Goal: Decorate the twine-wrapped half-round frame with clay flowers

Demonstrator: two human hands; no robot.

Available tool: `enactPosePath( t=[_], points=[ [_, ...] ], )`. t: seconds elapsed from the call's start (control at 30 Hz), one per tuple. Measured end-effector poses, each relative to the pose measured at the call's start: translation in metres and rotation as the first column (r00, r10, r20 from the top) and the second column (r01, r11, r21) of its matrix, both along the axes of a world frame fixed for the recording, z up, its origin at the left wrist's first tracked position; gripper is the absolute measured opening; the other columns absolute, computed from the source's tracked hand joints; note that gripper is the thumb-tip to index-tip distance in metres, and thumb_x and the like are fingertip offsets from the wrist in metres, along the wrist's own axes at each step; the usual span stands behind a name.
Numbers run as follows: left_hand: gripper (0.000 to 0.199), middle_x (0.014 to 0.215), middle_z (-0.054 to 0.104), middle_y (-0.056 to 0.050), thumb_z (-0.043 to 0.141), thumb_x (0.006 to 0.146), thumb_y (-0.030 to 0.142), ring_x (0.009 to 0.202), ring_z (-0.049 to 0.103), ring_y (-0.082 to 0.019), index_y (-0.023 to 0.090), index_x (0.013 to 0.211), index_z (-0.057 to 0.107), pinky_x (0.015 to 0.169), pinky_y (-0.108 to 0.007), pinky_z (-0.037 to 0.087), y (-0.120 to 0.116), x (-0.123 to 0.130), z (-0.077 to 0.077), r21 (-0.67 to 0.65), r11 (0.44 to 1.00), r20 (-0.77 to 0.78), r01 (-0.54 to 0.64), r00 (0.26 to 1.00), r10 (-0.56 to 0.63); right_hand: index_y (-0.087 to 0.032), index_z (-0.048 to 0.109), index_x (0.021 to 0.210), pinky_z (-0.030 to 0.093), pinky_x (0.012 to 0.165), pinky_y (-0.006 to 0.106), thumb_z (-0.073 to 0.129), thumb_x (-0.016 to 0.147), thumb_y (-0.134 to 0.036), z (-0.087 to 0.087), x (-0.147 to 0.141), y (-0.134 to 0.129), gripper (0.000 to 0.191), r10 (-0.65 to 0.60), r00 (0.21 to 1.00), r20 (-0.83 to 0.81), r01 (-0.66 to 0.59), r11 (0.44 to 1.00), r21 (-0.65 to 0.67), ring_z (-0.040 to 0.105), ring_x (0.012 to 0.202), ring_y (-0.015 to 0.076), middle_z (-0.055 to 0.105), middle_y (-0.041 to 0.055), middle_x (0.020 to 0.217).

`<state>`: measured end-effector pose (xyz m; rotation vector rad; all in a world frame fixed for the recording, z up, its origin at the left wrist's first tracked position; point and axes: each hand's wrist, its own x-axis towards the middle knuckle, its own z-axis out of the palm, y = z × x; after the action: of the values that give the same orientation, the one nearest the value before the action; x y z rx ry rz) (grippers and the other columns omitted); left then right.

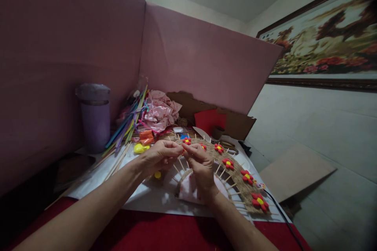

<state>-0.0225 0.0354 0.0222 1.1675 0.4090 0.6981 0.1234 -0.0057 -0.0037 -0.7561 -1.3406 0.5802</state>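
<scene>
My left hand [162, 156] and my right hand [200, 164] meet fingertip to fingertip above the craft piece, both pinched closed. Whatever small thing lies between the fingertips is too small to make out; a bit of red-orange shows just below them. Under my hands is an arched band of twine [235, 175] woven over thin sticks. Red flowers with yellow centres, such as the large one [259, 202] at its right end, sit along the band. A pale patterned fabric half-round [188, 189] lies inside the arch, partly hidden by my right hand and wrist.
A purple lidded bin [96, 125] stands at the left beside coloured pipe cleaners [125, 123] and crumpled pink fabric [161, 110]. Yellow clay [141, 148] and an orange packet [146, 137] lie left of my hands. Scissors [228, 145] lie behind the arch; a black cable [284, 217] runs along the right.
</scene>
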Motion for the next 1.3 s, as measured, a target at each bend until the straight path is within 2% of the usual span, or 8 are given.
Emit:
enactPosePath(
  t=[0.17,0.33,0.53,0.77,0.97,1.07,1.17,1.3],
  points=[
    [0.019,0.058,0.046,0.004,0.066,0.074,0.029,0.042,0.031,-0.003,0.016,0.073,0.052,0.04,-0.019,0.018,0.0,0.0,0.001,-0.008,1.0,0.06,-0.009,0.998,0.01,-0.025,0.071,0.091,0.042,0.061,0.027,0.06,0.081,-0.027,0.0,0.002,-0.002,0.015,-0.061,0.998,0.031,0.062,0.998,-0.02,0.052,0.073,0.0143,0.058,0.0021,0.08],
    [0.027,0.053,0.04,0.005,0.058,0.08,0.04,0.039,0.027,-0.003,0.015,0.071,0.052,0.037,-0.018,0.015,-0.001,0.001,0.003,-0.034,0.999,0.072,0.033,0.997,-0.03,-0.022,0.069,0.085,0.043,0.07,0.029,0.058,0.083,-0.029,-0.001,0.003,-0.002,0.014,-0.117,0.991,0.066,0.119,0.993,-0.019,0.054,0.08,0.0165,0.061,0.0028,0.081],
    [0.026,0.073,0.06,-0.003,0.074,0.064,0.016,0.051,0.045,-0.003,0.013,0.085,0.059,0.045,-0.015,0.028,-0.003,0.002,0.005,-0.046,0.998,0.08,-0.045,0.996,0.049,-0.022,0.068,0.08,0.043,0.077,0.032,0.056,0.084,-0.029,0.001,0.0,-0.004,0.014,-0.124,0.987,0.106,0.122,0.992,0.031,0.054,0.078,0.0164,0.06,0.0019,0.077],
    [0.028,0.047,0.039,0.006,0.064,0.075,0.039,0.039,0.03,-0.002,0.012,0.069,0.059,0.039,-0.016,0.021,0.003,0.001,0.001,-0.059,0.992,0.081,-0.109,0.99,0.114,-0.023,0.069,0.084,0.043,0.078,0.034,0.055,0.085,-0.026,0.002,-0.003,-0.008,0.013,-0.137,0.98,0.144,0.126,0.989,0.082,0.054,0.081,0.0174,0.06,0.0029,0.081],
    [0.027,0.07,0.059,-0.002,0.072,0.067,0.021,0.044,0.037,-0.002,0.01,0.09,0.064,0.039,-0.016,0.022,0.007,-0.001,0.001,-0.011,0.988,0.097,-0.154,0.983,0.154,-0.023,0.068,0.086,0.043,0.079,0.034,0.054,0.086,-0.026,0.001,-0.001,-0.007,0.014,-0.146,0.976,0.162,0.135,0.988,0.079,0.055,0.082,0.0178,0.061,0.0032,0.084],
    [0.024,0.059,0.052,0.003,0.076,0.062,0.018,0.039,0.032,0.0,0.012,0.081,0.062,0.038,-0.016,0.02,0.006,0.0,0.001,-0.004,0.985,0.087,-0.17,0.982,0.17,-0.021,0.067,0.085,0.042,0.076,0.032,0.054,0.086,-0.027,-0.002,0.001,-0.005,0.014,-0.183,0.971,0.155,0.173,0.982,0.074,0.054,0.08,0.0171,0.06,0.0029,0.081],
    [0.028,0.046,0.036,0.008,0.072,0.067,0.032,0.035,0.023,0.0,0.013,0.063,0.052,0.035,-0.016,0.013,0.006,0.0,0.002,-0.023,0.986,0.084,-0.164,0.983,0.165,-0.021,0.066,0.083,0.042,0.076,0.031,0.054,0.086,-0.026,-0.004,0.002,-0.003,0.013,-0.206,0.967,0.147,0.196,0.977,0.08,0.053,0.079,0.0165,0.058,0.0025,0.08],
    [0.033,0.044,0.031,0.009,0.063,0.074,0.044,0.033,0.02,-0.001,0.012,0.071,0.055,0.033,-0.016,0.009,0.007,-0.001,0.003,-0.04,0.986,0.046,-0.164,0.985,0.166,-0.021,0.067,0.083,0.042,0.074,0.03,0.054,0.086,-0.027,-0.004,0.001,-0.003,0.014,-0.216,0.966,0.142,0.206,0.975,0.086,0.053,0.077,0.0159,0.058,0.0022,0.079]
  ],
)
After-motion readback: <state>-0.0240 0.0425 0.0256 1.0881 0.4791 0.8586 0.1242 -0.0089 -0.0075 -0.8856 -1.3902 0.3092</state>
